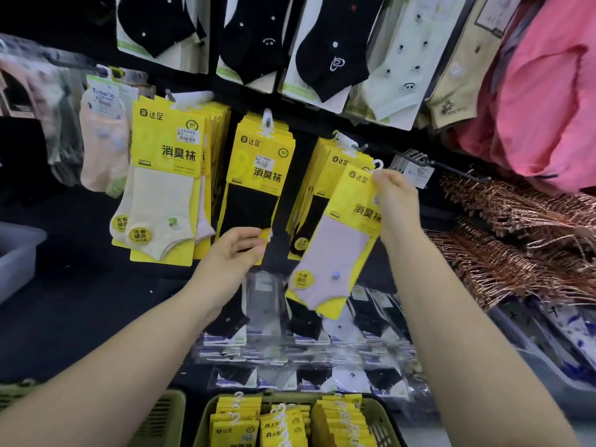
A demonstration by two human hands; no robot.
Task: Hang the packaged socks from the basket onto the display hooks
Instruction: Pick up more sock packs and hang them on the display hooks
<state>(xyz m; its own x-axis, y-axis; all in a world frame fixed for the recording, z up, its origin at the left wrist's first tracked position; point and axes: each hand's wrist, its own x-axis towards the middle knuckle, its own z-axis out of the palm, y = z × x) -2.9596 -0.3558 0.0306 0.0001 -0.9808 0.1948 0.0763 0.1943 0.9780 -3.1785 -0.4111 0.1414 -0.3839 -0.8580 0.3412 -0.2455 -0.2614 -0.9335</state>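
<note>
Pinching the pack [338, 246] by the top corner of its card, our right hand [395, 201] has thumb and fingers closed just under the white hanger [378, 165]. We judge the grip is that high so the hanger's loop stands free above the fingertips and can be steered onto a rod. Held lower, the card would flop. The pack hangs tilted, its lower end swung toward our left and its pale sock facing us. It is in the air in front of the right stack [314, 188]. Its hanger sits just below and to the right of the tip of the hook [361, 146] that carries that stack: near it, not yet on.

Our left hand [238, 250] curls round the lower corner of the middle stack [254, 188], with a bit of yellow card showing between thumb and fingers. We take this as steadying those packs so they do not swing, though we cannot tell how firmly it grips.

The right stack seems to show black socks and ours is pale, so we cannot say this hook is the matching one.

Below, between our forearms, the basket [383, 414] holds many more yellow packs standing on edge with hangers up, which lets each be lifted by its top. Most of the job looks to be ahead. Next the hanger needs raising to the rod's tip, loop turned to meet it, then sliding back against the stack.
</note>
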